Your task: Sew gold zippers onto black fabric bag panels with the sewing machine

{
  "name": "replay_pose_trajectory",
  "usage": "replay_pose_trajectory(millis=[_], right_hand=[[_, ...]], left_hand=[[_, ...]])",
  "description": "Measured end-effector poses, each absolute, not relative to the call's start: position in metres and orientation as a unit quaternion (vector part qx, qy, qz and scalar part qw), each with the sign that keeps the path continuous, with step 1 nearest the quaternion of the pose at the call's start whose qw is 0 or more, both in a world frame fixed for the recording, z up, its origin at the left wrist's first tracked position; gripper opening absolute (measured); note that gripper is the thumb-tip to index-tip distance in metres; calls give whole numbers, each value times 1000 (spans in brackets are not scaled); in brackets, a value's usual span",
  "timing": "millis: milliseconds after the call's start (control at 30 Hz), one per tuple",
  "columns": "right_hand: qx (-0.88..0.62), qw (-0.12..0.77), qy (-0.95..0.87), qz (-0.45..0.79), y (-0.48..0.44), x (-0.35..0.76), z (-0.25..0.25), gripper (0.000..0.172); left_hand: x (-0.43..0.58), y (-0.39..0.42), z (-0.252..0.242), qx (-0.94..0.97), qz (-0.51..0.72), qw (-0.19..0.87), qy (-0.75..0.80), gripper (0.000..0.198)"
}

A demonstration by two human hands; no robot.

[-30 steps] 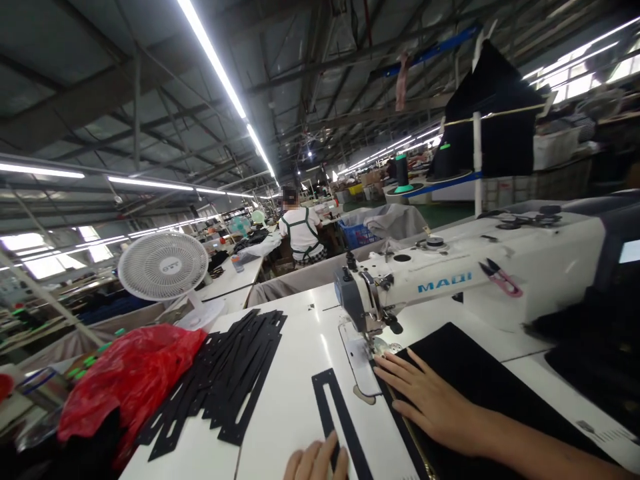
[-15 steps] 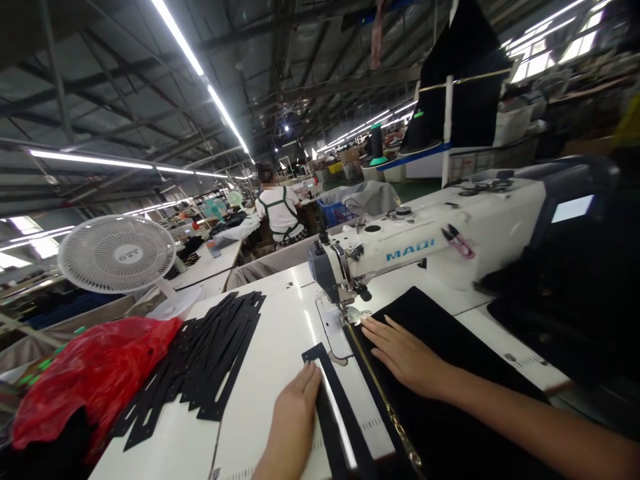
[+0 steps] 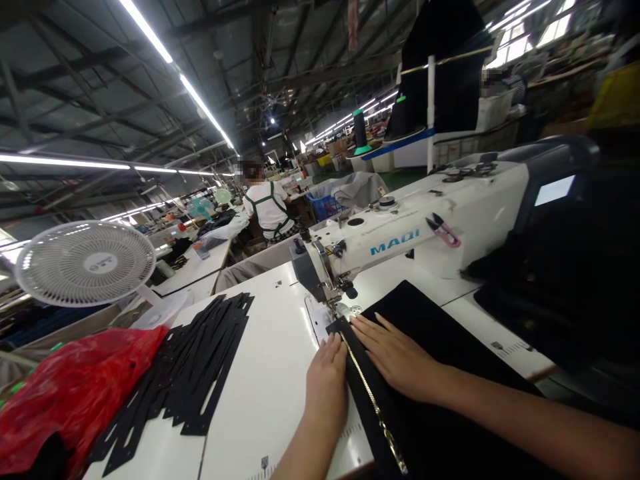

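My left hand (image 3: 327, 383) is at the left edge of a slotted black strip (image 3: 358, 403), its fingers closed together on the strip near its far end. Through the slot shows a gold-toothed zipper (image 3: 369, 392), its metal pull toward the near end. My right hand (image 3: 397, 357) lies flat with extended fingers on a large black fabric piece (image 3: 413, 313), just right of the strip. The strip's far end lies close to the presser foot of the white sewing machine (image 3: 400, 240). My left thumb is hidden.
Several black slotted strips (image 3: 200, 373) are piled to the left, beside a red plastic bag (image 3: 85, 387). A white fan (image 3: 95, 260) stands behind them. Pink-handled thread snips (image 3: 444, 231) rest against the machine arm. Farther back, a person (image 3: 269, 205) faces away.
My left hand has moved the slotted strip right and away from me, from the bare table onto the zipper by the presser foot. My right hand stays flat on the fabric.
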State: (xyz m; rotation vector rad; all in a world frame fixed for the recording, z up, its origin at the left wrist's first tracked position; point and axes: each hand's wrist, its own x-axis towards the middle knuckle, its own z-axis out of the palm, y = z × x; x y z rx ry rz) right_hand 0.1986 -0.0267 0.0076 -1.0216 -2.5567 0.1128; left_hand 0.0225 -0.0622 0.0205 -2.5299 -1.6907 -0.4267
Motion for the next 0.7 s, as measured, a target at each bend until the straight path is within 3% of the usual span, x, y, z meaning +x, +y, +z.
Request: replay_pose_trajectory(millis=[433,700], right_hand=[[-350,236,-906,19,-21,199,-4,47],[-360,221,-906,18,-20,198,3,47]], left_hand=[[10,-53,1,-843,-193,139,-482,48],[9,-50,6,-848,-216,177,-449,34]])
